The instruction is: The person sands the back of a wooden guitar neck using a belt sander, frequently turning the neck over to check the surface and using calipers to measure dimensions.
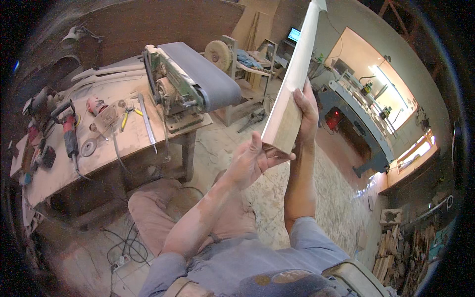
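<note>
Raised in front of me is a long, pale, tapered wooden piece [288, 106], with its wide squared end towards me and its narrow end up at the top of the picture. My left hand [250, 161] supports that squared end, thumb at its left side and fingers under its lower edge. Farther up, my right hand [307, 111] wraps round the right side, its thumb lying on the upper face. The undersides of the fingers' grip are partly hidden by the wood. A belt sander [198, 74] with a wide grey belt stands on the bench, left of the piece.
On the dusty workbench [59, 173] lie a red angle grinder [69, 133], yellow-handled pliers [127, 119], a caliper [147, 121] and curved wooden parts [111, 70]. Cables [129, 247] trail over the floor. A grey machine [358, 123] and stacked wood scraps [398, 252] are on the right.
</note>
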A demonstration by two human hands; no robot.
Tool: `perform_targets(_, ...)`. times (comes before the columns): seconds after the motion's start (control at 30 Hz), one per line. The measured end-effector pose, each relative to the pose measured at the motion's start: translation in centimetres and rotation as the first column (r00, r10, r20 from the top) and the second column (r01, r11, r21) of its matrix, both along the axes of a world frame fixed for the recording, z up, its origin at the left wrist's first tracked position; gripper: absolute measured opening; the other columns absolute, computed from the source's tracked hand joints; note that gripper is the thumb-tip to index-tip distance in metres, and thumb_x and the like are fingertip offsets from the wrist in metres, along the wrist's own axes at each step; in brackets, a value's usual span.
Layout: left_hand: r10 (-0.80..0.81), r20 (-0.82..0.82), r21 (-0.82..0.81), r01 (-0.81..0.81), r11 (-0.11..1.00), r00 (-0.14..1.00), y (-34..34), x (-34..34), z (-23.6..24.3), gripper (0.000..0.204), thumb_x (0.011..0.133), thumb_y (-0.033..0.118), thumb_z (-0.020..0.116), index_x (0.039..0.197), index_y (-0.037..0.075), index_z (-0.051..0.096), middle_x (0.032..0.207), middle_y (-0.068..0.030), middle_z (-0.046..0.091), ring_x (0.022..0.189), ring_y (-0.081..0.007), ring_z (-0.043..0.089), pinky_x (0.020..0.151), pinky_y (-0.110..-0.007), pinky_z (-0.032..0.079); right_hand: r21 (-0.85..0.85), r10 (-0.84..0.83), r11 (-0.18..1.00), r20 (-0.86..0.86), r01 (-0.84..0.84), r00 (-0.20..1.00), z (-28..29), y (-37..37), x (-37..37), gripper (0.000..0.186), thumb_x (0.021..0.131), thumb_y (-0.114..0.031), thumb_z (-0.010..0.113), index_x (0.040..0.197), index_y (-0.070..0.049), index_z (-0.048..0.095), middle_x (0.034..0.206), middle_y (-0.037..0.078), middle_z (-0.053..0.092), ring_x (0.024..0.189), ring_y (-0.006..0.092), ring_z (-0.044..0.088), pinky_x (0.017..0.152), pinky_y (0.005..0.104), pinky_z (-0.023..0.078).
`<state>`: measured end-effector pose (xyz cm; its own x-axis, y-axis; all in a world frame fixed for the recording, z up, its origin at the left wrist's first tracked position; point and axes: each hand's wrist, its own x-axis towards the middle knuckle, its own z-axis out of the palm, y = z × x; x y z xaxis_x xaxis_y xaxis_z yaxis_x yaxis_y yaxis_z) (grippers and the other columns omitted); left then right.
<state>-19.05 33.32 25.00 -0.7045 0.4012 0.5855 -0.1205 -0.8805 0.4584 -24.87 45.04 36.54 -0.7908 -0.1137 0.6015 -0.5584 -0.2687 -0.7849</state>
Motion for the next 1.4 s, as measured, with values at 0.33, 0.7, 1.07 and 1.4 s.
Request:
perform_targets(0.33, 0.024, -0.066, -0.564, -0.057, 0.824, 0.998, -7.3, 0.6, -12.2, 0.082, 0.104, 0.066, 0.031, 0.149, -0.001, 0.049, 0.137, -0.0176, 0.062, 0.124, -0.0268, 0.061, 0.110, -0.040, 0.046, 0.755, -0.221, 0.609, -0.130, 0.241, 0.967, 8.0, -8.4, -11.1, 0.053, 0.072, -0.017, 0.080, 0.116, 0.005, 0.060, 0.099, 0.016, 0.069, 0.082, 0.0251, 0.069, 0.078, 0.0380, 0.055)
perform_targets(0.7, 0.399, 0.008, -0.752, -0.257, 0.607, 0.917, -15.0, 2.4, -26.3, 0.058, 0.107, 0.044, 0.052, 0.145, 0.000, 0.054, 0.126, -0.0143, 0.069, 0.108, -0.0192, 0.069, 0.098, -0.034, 0.051, 0.931, -0.204, -0.096, -0.364, 0.351, 0.909, 6.9, -17.4, -22.9, 0.056, 0.066, -0.026, 0.088, 0.110, 0.006, 0.073, 0.103, 0.019, 0.076, 0.087, 0.0304, 0.075, 0.080, 0.0418, 0.059)
perform_targets(1.07, 0.610, 0.039, -0.868, -0.276, 0.413, 0.792, -16.0, 2.4, -33.7, 0.054, 0.098, 0.041, 0.066, 0.134, 0.001, 0.064, 0.117, -0.0134, 0.074, 0.102, -0.0223, 0.071, 0.092, -0.036, 0.054, 0.971, -0.128, 0.100, -0.202, 0.215, 0.971, 7.2, -19.4, -20.8, 0.063, 0.073, -0.016, 0.082, 0.132, -0.006, 0.063, 0.113, 0.011, 0.072, 0.103, 0.0232, 0.068, 0.095, 0.0375, 0.051)
perform_targets(1.4, 0.554, -0.106, -0.954, -0.241, 0.177, 0.826, -15.8, 3.1, -32.8, 0.062, 0.091, 0.050, 0.072, 0.131, 0.003, 0.067, 0.117, -0.0199, 0.074, 0.109, -0.0281, 0.071, 0.096, -0.039, 0.053, 0.956, 0.217, 0.277, -0.159, 0.095, 0.963, 6.1, -20.2, -19.4, 0.072, 0.070, -0.014, 0.079, 0.138, -0.008, 0.060, 0.121, 0.009, 0.070, 0.113, 0.0204, 0.063, 0.107, 0.0335, 0.042)
